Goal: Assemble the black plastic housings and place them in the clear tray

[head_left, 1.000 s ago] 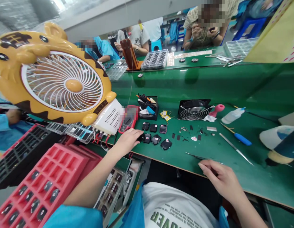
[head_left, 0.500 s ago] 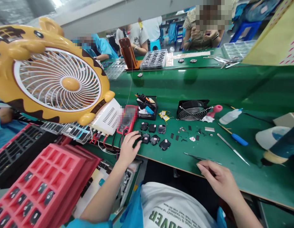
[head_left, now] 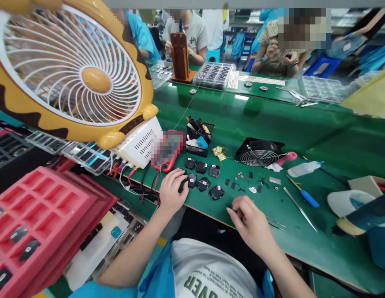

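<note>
Fingers of the left hand [head_left: 172, 191] are curled over a small black key-fob-style shell [head_left: 183, 181] at the left end of the cluster. It looks like a light pinch, but the fingertips hide the contact, so I can't tell for sure that it's really gripped. The right hand [head_left: 253, 222] lies loosely curled, knuckles up, near the front edge of the green bench [head_left: 304, 124]. It sits over the handle end of some thin tweezers [head_left: 274, 224], and whether it's pinching them isn't visible either.

The other black shells [head_left: 204, 176] lie in two rough rows just right of the left hand, some touching each other. Further right there's a scatter of tiny loose parts [head_left: 251, 182].

What I'd worry about: those shells are packed tight, so dragging one out could nudge its neighbours. The right wrist is also close enough to the loose parts to sweep some off the front edge. And the tangle of red and black leads [head_left: 142, 182] sits right by the left wrist, an easy snag.

Containers: the red compartment tray [head_left: 49, 215] by the left elbow is mostly bare, with a few dark pieces in its nearest cells. A small black bin [head_left: 197, 142] behind the shells holds mixed tools and bits. The clear tray [head_left: 214, 75] on the far bench is full of dark parts.
</note>
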### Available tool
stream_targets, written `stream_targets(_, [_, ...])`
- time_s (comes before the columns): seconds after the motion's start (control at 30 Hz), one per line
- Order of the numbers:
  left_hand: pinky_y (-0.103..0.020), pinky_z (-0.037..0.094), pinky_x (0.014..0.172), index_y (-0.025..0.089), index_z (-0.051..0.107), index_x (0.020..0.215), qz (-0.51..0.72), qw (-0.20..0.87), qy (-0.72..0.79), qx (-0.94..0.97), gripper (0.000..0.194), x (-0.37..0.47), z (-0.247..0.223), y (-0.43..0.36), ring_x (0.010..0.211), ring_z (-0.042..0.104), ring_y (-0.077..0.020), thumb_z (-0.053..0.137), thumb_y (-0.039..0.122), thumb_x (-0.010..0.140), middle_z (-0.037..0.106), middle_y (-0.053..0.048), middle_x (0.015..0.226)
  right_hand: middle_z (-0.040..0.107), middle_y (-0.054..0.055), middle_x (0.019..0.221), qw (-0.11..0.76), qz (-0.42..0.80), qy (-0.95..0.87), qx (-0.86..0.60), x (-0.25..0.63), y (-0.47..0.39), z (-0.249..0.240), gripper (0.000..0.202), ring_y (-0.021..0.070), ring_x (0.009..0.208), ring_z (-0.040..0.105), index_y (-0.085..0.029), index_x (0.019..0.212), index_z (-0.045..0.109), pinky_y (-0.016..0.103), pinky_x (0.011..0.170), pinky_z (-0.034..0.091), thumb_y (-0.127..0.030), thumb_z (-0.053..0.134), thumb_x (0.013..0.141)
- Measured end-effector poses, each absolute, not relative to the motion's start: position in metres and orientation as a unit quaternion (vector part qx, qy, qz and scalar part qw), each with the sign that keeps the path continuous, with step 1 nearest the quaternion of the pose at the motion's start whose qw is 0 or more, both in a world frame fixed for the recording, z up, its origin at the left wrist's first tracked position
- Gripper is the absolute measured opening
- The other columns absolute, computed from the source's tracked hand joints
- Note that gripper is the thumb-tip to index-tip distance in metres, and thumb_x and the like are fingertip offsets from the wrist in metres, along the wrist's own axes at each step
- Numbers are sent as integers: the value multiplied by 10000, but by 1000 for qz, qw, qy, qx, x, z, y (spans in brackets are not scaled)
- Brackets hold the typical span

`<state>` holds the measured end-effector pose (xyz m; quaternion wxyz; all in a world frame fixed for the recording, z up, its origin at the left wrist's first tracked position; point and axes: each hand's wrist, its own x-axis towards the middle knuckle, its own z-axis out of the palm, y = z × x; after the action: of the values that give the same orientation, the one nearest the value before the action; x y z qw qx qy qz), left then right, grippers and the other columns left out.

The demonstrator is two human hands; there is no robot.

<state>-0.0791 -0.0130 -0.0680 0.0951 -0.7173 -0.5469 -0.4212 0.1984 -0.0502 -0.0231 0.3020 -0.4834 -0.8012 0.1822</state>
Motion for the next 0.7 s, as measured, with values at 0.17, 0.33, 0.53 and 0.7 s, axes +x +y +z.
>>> stream_targets(0.17, [-402,595,950,219,682,1058,-450,112,-541,-702,163,-80,-67,-15,1102,749,-249,634,117,941,784,-66,1098,636,73,995,267,80,-797,-536,159,-34,-42,302,189,680,653,-261,919,432,293,480,460,-481,365,1115])
stream_targets(0.33, [-387,588,936,215,665,1052,-465,111,-536,-696,197,-80,-68,-18,1080,756,-243,626,77,918,787,-66,1067,643,101,1060,257,31,-784,-565,145,-32,-53,324,224,757,706,-260,950,426,298,464,466,-540,362,1100])
stream_targets(0.53, [-390,584,932,214,663,1065,-465,105,-533,-699,194,-84,-72,-21,1081,756,-251,620,89,923,789,-72,1065,663,105,1056,267,26,-776,-570,142,-31,-56,202,234,815,719,-266,946,417,300,505,499,-429,446,1062])
stream_targets(0.7, [-398,590,918,225,666,1083,-459,104,-533,-703,206,-86,-73,-20,1073,761,-258,613,102,927,791,-70,1081,706,111,1085,269,38,-801,-533,147,-30,-56,80,215,779,729,-263,944,438,289,491,479,-273,498,996])
